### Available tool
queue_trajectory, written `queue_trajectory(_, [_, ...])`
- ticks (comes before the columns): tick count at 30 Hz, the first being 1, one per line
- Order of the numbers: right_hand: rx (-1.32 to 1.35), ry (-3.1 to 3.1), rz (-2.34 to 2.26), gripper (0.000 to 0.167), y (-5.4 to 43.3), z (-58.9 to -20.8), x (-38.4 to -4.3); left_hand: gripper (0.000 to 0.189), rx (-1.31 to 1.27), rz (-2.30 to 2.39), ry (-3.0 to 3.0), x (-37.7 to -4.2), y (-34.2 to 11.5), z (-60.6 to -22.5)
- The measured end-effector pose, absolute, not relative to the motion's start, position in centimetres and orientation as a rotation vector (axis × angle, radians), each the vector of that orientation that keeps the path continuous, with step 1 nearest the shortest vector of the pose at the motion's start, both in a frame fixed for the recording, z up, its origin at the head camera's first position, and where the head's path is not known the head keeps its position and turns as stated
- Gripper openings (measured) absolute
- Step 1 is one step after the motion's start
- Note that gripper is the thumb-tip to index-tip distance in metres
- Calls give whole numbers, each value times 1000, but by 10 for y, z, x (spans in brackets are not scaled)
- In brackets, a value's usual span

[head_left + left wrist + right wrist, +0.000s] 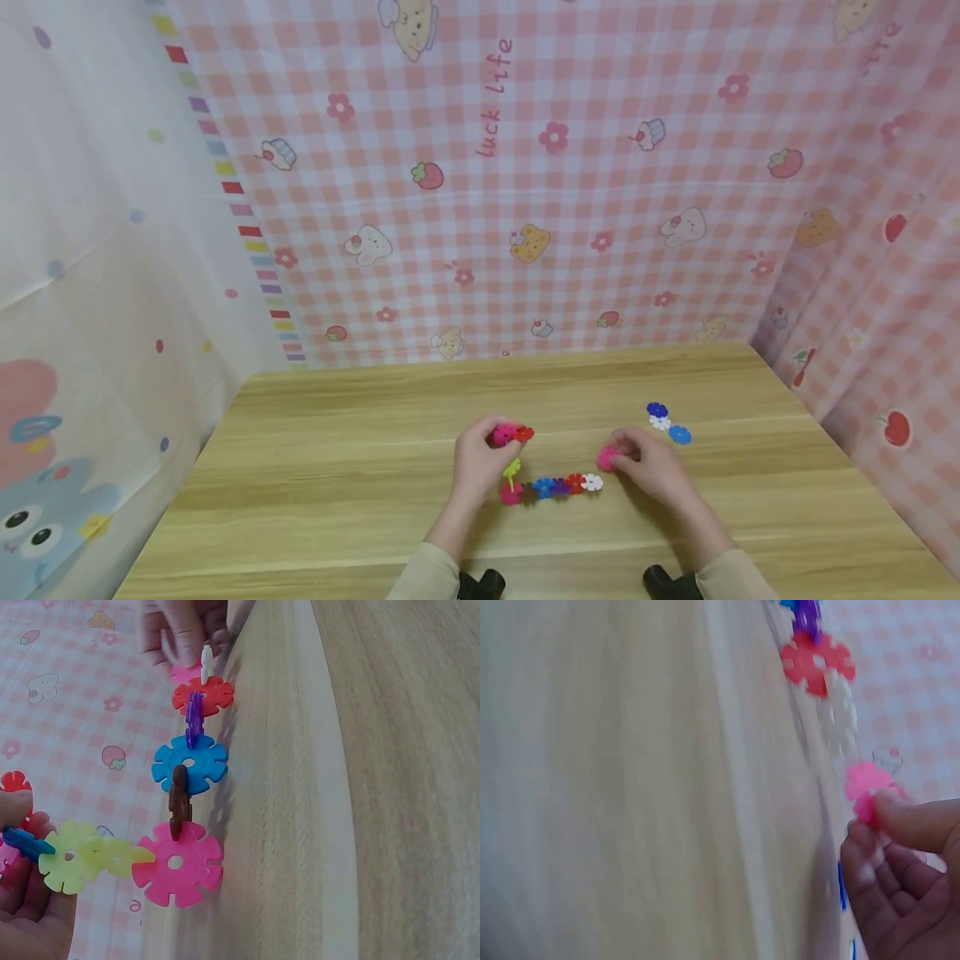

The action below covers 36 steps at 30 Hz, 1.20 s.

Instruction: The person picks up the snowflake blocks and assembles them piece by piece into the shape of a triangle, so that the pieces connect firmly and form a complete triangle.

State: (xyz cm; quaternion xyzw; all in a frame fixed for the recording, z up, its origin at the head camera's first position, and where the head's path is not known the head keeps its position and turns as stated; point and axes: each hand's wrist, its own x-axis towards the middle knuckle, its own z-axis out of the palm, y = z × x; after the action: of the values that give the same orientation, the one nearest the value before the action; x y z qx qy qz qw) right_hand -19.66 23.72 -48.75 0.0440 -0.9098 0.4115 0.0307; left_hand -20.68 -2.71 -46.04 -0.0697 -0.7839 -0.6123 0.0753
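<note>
A pink-checked cloth [480, 208] hung behind a wood-grained table [337, 467]. On the table, before the person, lay a chain [543, 488] of flower-shaped discs. Its long axis ran left to right, and at its left end it bent away from the person. Between the white end disc [592, 482] and the pink corner disc [199, 870] came red, purple, blue and brown, set alternately face-on and edge-on in the left wrist view; yellow-green discs [60, 874] followed the corner. The left hand [480, 458] gripped the chain's far end. The right hand [656, 471] was narrowed in a pinch. Beyond it lay three loose discs [660, 422]: dark blue, white, light blue. The pinch held a pink piece [866, 778] near the white end disc; contact could not be determined
</note>
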Motion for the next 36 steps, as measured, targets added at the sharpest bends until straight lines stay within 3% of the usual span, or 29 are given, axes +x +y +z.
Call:
queue_trajectory(17, [257,-2520,1634,16,163,-451,-202,18,-203,-1879,-2285,-207,-25,-464])
queue_trajectory(36, [165,-2444,1701,12,150,-448,-200,18,-299,-1843,-2335,-202,-29,-458])
